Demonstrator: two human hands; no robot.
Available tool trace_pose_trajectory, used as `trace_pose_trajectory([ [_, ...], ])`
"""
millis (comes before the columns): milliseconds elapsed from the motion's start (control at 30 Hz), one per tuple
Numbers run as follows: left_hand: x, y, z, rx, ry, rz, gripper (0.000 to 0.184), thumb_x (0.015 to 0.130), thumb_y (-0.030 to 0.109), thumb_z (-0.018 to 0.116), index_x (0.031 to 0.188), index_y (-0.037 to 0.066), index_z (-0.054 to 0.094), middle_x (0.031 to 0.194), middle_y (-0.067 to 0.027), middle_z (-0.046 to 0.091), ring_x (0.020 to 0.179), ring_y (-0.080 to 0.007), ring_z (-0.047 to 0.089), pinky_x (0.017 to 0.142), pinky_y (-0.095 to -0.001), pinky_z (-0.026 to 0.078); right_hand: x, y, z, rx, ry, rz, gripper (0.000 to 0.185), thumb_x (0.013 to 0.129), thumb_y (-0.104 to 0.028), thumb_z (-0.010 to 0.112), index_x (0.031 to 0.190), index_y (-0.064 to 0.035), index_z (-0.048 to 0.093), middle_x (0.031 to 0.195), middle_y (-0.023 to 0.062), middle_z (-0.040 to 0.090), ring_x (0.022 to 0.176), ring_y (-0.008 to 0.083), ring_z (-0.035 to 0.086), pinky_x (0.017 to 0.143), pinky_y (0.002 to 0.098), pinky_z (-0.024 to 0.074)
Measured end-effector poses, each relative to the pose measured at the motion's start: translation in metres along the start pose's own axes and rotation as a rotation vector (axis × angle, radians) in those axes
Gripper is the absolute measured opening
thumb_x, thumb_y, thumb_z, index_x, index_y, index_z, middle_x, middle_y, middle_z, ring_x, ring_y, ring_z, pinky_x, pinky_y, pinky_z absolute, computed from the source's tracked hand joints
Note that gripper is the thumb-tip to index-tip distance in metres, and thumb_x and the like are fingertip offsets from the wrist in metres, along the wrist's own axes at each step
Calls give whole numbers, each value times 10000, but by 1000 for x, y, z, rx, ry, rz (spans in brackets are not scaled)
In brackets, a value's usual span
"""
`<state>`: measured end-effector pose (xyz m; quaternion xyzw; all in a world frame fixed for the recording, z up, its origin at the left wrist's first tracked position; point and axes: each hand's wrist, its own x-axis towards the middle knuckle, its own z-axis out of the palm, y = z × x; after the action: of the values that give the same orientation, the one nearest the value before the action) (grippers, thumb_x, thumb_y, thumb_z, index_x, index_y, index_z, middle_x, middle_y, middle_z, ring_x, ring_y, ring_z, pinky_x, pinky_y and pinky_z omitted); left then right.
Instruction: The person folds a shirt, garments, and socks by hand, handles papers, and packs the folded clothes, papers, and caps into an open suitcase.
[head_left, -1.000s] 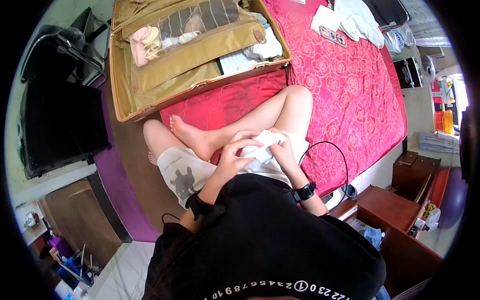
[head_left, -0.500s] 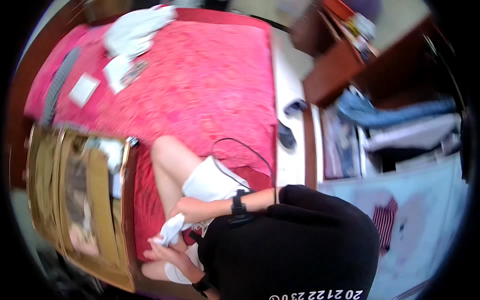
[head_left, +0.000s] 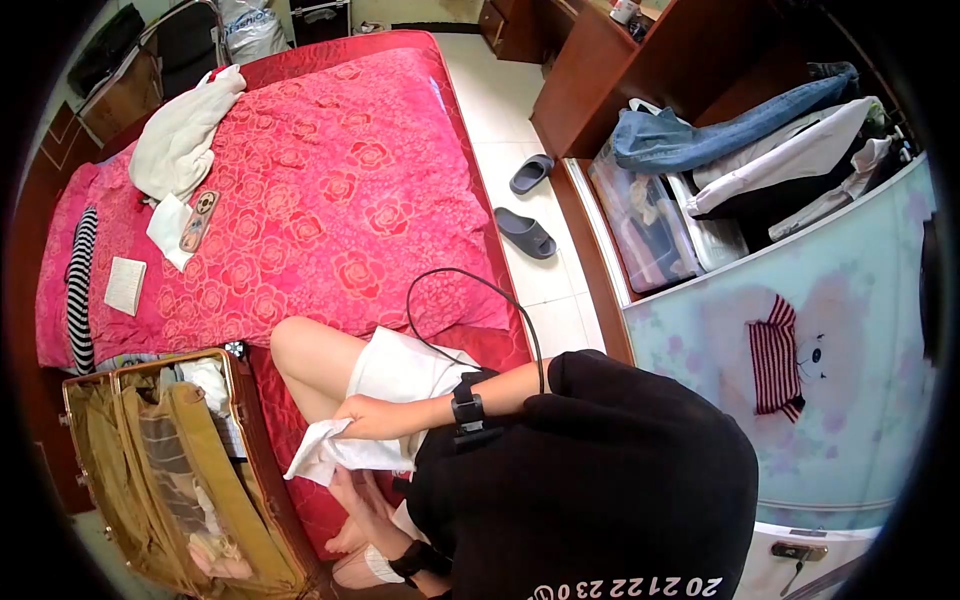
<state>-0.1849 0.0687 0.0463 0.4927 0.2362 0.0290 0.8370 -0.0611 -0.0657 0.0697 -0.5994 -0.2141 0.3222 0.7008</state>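
Striped roll: lies at the far-left edge of the bed (head_left: 330, 110), black and white (head_left: 82, 290).
Notebook: pale, flat on the pink cover just right of the striped roll (head_left: 125, 286).
Suitcase: tan inside, lying open at near left, bundles of fabric in it; we can't name them all (head_left: 120, 455).
White garment: bunched up on the far-left part of the bed (head_left: 185, 140).
Paper: white sheet between white garment and notebook (head_left: 168, 232).
Phone: patterned back up, lies against the paper's right side (head_left: 201, 220).
White cloth: our work item, stretched between suitcase and shorts, off the bed cover, over our folded legs (head_left: 325, 455).
Left hand: we see it at the cloth's near edge, touching; fingers partly hidden, can't tell if it grips (head_left: 355, 490).
Right hand: pinching the cloth's far edge, thumb and fingers pressed together on it (head_left: 370, 416).
Cable: black, loops over the bed to our right arm (head_left: 475, 272).
Slippers: two, dark, on the white floor tiles right of the bed (head_left: 526, 234).
Wardrobe: open at far right; we see jeans (head_left: 735, 135) draped over the other clothes (head_left: 640, 60).
Wardrobe door: pale blue, bear print in a striped top, nearer us than the jeans (head_left: 690, 400).
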Motion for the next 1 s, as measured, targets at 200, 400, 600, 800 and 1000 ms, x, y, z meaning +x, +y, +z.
trace_pose_trajectory([
  [200, -31, -3, 21, -275, 156, 38, 431, 857, 167, 624, 1191, -53, 463, 1143, -171, 547, 1064, -280, 543, 936, -408, 437, -1, -9, 16, -528, -44, 145, 432, 900, -403, 525, 771, -9, 645, 649, 182, 596, 602, 302, 572, 595, 406, 444],
  [400, -57, -41, -17, 269, 325, 65, 302, 775, 20, 628, 1076, 42, 624, 1018, -118, 607, 889, -235, 605, 747, -292, 490, -21, 55, 27, -361, -153, 182, 252, 911, -233, 518, 925, -14, 642, 825, 125, 649, 745, 216, 611, 688, 354, 472],
  [600, -28, 8, 17, 524, 235, 563, 252, 667, -46, 624, 916, -9, 635, 1024, -125, 603, 988, -234, 578, 856, -305, 439, -8, 35, -10, -167, -43, 325, 247, 879, -59, 443, 1046, 26, 605, 986, 66, 633, 884, 170, 587, 814, 266, 449],
  [800, -36, -11, 5, 513, 513, 639, 139, 641, -67, 617, 745, 19, 649, 936, -104, 626, 814, -195, 613, 684, -252, 451, 21, 12, -20, -52, -163, 234, 271, 929, -100, 420, 1118, 10, 581, 987, 60, 630, 897, 125, 577, 824, 248, 443],
  [1000, -45, -10, -10, 507, 578, 628, 164, 664, -117, 582, 712, 22, 655, 962, -95, 626, 875, -172, 593, 689, -230, 433, 28, 31, -10, -76, -116, 272, 381, 995, -287, 380, 1133, 11, 575, 1012, 70, 619, 931, 132, 565, 856, 271, 424],
])
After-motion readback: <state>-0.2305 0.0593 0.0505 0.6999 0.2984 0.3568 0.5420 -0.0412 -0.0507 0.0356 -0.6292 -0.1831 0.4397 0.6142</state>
